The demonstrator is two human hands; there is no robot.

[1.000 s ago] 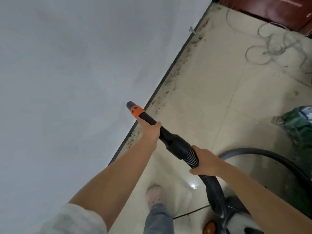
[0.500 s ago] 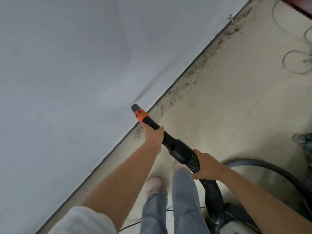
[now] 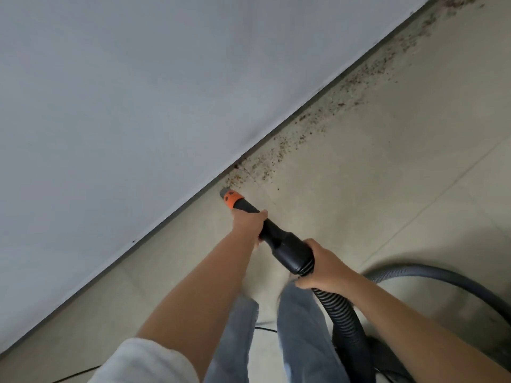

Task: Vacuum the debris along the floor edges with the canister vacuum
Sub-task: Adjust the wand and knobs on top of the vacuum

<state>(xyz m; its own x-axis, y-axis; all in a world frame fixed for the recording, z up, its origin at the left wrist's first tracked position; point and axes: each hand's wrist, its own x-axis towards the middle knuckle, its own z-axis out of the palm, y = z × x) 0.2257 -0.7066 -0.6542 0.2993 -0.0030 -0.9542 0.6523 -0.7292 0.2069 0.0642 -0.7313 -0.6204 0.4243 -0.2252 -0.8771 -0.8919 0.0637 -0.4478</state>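
A black vacuum nozzle with an orange collar (image 3: 231,199) points down at the floor edge, its tip close to the near end of the debris. My left hand (image 3: 249,223) grips the black tube just behind the collar. My right hand (image 3: 320,265) grips the spot where the tube meets the ribbed black hose (image 3: 338,310). A strip of brown debris (image 3: 307,125) runs along the dark baseboard line toward the upper right. The hose loops away to the right (image 3: 442,277). The canister itself is hidden from view.
The grey-white wall (image 3: 138,106) fills the left and upper part of the view. Beige floor tiles (image 3: 387,175) stretch to the right. My legs in grey jeans (image 3: 298,335) stand directly below the hose. A thin black cord (image 3: 265,329) lies on the floor behind them.
The nozzle has dropped lower and now sits at the near end of the debris strip. The view has swung left, so the wire tangle and green object have left the frame.
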